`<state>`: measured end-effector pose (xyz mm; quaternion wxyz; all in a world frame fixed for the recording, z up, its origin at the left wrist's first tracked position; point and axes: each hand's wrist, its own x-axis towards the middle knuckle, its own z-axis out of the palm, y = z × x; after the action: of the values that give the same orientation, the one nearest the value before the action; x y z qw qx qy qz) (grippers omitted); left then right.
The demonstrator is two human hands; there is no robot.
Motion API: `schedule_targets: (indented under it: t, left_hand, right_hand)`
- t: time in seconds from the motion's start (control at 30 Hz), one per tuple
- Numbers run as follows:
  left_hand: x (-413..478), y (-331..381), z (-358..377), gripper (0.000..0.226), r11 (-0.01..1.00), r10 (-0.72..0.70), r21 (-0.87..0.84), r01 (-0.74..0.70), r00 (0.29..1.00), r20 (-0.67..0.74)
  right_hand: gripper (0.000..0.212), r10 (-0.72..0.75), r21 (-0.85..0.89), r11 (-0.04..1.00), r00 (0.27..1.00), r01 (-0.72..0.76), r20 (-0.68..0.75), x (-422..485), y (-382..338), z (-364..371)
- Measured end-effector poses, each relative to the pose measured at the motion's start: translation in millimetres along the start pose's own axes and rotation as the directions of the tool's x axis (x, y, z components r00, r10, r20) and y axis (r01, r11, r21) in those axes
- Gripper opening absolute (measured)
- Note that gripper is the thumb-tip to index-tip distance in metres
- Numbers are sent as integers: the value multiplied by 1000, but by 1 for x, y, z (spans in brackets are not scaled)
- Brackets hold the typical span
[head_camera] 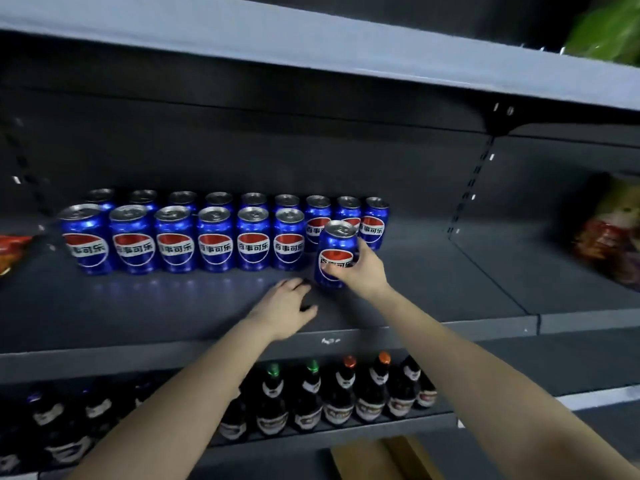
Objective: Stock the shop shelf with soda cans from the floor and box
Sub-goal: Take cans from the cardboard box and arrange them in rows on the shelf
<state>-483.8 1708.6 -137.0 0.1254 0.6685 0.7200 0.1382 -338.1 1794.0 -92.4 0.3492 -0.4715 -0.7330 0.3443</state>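
Observation:
Two rows of blue soda cans point(175, 239) stand on the dark shelf point(450, 282). The back row holds several cans, and so does the front row. My right hand point(363, 271) grips one more blue can point(334, 252), slightly tilted, at the right end of the front row, its base at or just above the shelf board. My left hand point(285, 306) rests with relaxed fingers on the shelf just left of that can and holds nothing.
Snack bags lie at the shelf's left edge point(10, 249) and on the right bay point(613, 230). Dark bottles point(341, 396) fill the lower shelf. A cardboard box point(384, 459) shows at the bottom. Bare shelf lies right of the cans. An upper shelf point(346, 53) overhangs.

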Motion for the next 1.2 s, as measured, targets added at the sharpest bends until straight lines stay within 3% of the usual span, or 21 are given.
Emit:
schedule_targets:
  t: [0.17,0.43,0.67,0.77,0.83,0.93,1.03,1.1,1.2]
  left_hand:
    - [8,-11,7,55,991,-44,-130,37,998,-52]
    - [9,-10,8,58,999,-43,0,43,998,-37]
    - [8,-13,11,59,998,-49,36,49,999,0]
    - [8,-11,10,56,1000,-28,-1,28,999,-36]
    - [6,-12,5,48,994,-48,-99,41,996,-76]
    - [-6,-29,-16,32,994,-58,-107,39,981,-183]
    - [-34,-56,-46,21,984,-156,-133,121,940,-305]
    - [-61,-84,-59,29,972,-236,-105,212,894,-380]
    - [-116,-137,-61,49,935,-325,-3,355,854,-405]
  right_hand:
    - [69,12,4,1000,999,-12,51,36,22,7]
    - [83,17,59,998,998,-21,57,66,25,37]
    - [77,48,14,999,998,-49,45,67,23,39]
    - [92,76,88,993,997,-74,-16,53,13,43]
    - [94,10,139,990,981,18,-196,34,-3,48]
    - [72,-355,89,907,861,411,-364,5,-40,62]
    - [54,-564,158,784,795,600,-221,-14,-76,93]
    - [49,-625,260,752,781,606,-13,-31,-99,123]
    - [51,-620,391,774,721,498,311,-68,-128,175]
